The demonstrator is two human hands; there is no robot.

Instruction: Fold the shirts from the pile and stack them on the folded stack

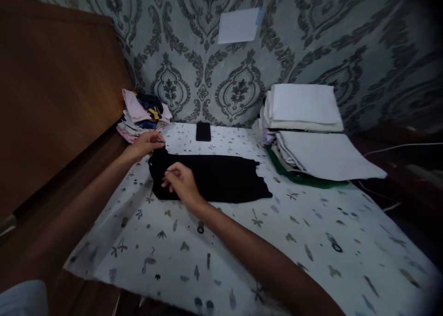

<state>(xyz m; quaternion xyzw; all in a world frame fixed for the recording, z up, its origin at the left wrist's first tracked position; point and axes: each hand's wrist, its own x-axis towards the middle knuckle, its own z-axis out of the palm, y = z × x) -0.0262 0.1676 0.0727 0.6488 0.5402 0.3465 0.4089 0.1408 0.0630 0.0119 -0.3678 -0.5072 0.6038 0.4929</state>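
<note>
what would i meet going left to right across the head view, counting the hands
Wooden panel → left hand → right hand → small black rectangular object → stack topped with white folded cloth

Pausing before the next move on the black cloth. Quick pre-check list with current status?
1. Left hand has the black cloth at its far left corner: ok.
2. Right hand gripping cloth: cannot tell; it is over the left part.
3. Cloth's right edge straight: not ok, uneven.
4. Dark flat object clear of cloth: ok, gap visible beyond the far edge.
5. Right-hand stack clear of cloth: ok, tabletop shows between.
</note>
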